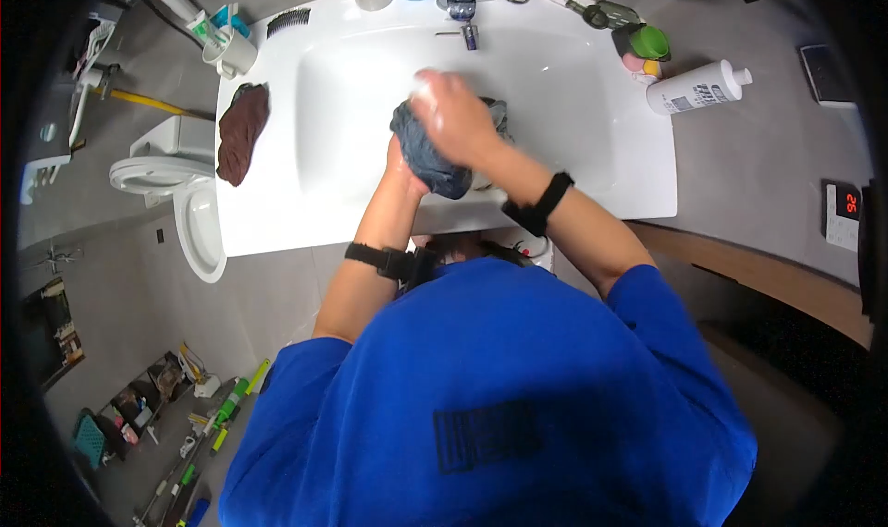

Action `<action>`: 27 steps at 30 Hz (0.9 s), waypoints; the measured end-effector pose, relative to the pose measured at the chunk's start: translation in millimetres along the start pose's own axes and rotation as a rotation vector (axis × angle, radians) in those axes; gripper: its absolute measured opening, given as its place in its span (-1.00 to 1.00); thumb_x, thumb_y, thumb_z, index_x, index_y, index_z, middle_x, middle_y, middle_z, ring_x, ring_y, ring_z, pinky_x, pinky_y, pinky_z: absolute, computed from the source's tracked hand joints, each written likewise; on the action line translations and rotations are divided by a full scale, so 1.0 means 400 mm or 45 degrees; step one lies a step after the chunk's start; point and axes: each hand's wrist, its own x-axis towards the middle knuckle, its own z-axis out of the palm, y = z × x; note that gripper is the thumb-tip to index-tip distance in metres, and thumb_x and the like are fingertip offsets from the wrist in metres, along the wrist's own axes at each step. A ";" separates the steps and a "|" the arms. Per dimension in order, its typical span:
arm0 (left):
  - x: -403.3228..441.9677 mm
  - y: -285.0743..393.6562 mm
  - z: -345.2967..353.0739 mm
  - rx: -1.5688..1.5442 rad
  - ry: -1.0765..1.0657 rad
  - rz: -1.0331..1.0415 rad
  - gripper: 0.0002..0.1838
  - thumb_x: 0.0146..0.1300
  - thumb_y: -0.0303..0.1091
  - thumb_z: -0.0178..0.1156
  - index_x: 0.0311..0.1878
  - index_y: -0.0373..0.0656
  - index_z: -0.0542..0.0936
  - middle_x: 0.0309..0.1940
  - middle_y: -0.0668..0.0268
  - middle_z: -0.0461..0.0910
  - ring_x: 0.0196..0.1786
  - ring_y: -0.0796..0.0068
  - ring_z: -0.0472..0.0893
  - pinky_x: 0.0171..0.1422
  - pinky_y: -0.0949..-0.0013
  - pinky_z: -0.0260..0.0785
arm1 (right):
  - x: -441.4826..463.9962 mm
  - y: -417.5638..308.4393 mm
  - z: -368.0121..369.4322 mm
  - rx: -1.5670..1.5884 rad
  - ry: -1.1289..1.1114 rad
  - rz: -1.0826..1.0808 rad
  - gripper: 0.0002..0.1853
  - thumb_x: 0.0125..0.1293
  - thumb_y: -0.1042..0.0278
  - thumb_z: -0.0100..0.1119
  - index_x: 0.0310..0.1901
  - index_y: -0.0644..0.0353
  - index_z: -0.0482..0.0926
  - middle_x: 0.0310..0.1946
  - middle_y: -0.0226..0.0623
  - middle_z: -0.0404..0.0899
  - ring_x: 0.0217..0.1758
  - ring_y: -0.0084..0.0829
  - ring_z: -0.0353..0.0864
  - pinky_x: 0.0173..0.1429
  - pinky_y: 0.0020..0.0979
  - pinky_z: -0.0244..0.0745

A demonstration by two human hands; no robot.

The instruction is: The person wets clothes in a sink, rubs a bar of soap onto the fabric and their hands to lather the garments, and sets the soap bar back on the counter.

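A wadded dark blue-grey cloth [433,157] is held over the white sink basin [333,111]. My left hand [407,168] is closed round its lower left side, with the fingers mostly hidden beneath the fabric. Across the top of the cloth lies my right hand [455,118], its fingers curled and smeared by motion. Something white shows at its fingertips; whether it is soap or foam I cannot tell. More grey fabric hangs just behind the right hand.
A brown cloth [243,137] lies on the sink's left rim, near a mug [229,54] and a black comb [289,21]. The faucet [470,37] is at the back. A white bottle [698,88] lies at right. A toilet [176,166] stands left.
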 end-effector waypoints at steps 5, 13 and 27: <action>0.001 -0.028 -0.056 0.182 -0.042 0.442 -0.53 0.44 -0.02 -0.26 0.22 -0.10 0.36 0.18 0.15 0.44 0.20 0.26 0.47 0.29 0.16 0.32 | -0.068 -0.042 -0.014 -0.468 0.033 -0.850 -0.56 0.25 -0.02 0.09 0.09 -0.01 0.46 0.03 -0.02 0.41 0.03 0.04 0.48 0.07 -0.08 0.44; -0.009 0.020 -0.021 -0.213 -0.435 -0.012 -0.52 0.42 -0.03 -0.24 0.25 -0.08 0.35 0.20 0.17 0.43 0.22 0.29 0.44 0.32 0.21 0.28 | -0.091 -0.101 -0.049 -0.511 0.194 -0.819 -0.52 0.23 -0.07 0.12 0.12 -0.04 0.45 0.02 -0.16 0.44 0.14 -0.13 0.42 0.15 -0.15 0.41; -0.082 0.057 0.124 0.691 0.276 0.505 -0.44 0.19 -0.58 0.10 0.29 -0.08 0.30 -0.09 0.34 0.44 -0.19 0.62 0.51 -0.11 0.52 0.42 | -0.059 0.086 -0.046 1.118 0.183 0.748 -0.40 0.23 -0.04 0.23 0.12 0.23 0.30 -0.29 -0.33 0.49 -0.40 -0.55 0.51 -0.45 -0.55 0.39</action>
